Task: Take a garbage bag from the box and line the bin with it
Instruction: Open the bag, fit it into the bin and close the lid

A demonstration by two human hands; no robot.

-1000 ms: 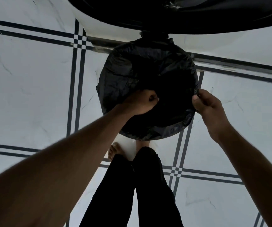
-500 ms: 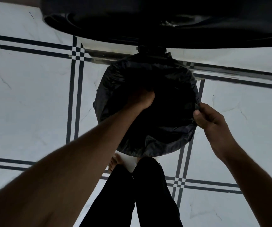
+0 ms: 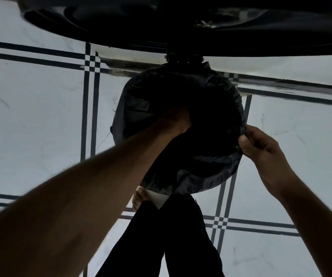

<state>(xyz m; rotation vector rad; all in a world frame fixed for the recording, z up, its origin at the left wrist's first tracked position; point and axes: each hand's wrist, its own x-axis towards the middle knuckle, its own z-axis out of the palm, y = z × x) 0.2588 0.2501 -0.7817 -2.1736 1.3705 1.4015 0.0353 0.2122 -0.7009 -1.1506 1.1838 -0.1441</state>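
Head view: one round bin [image 3: 119, 124] stands on the tiled floor [image 3: 31, 116], near the crossing of the dark tile lines, with one black garbage bag [image 3: 211, 174] folded over its rim. Two bare arms reach down. The left hand [image 3: 176, 121] is plunged into the bag's dark opening, wrist bent downward; its fingers are hidden, so how far it is closed cannot be told. The right hand [image 3: 261, 144] pinches the bag's edge at the bin's right rim between thumb and curled fingers. Two black trouser legs [image 3: 181, 236] and one bare foot [image 3: 139, 196] show below. No writing is legible.
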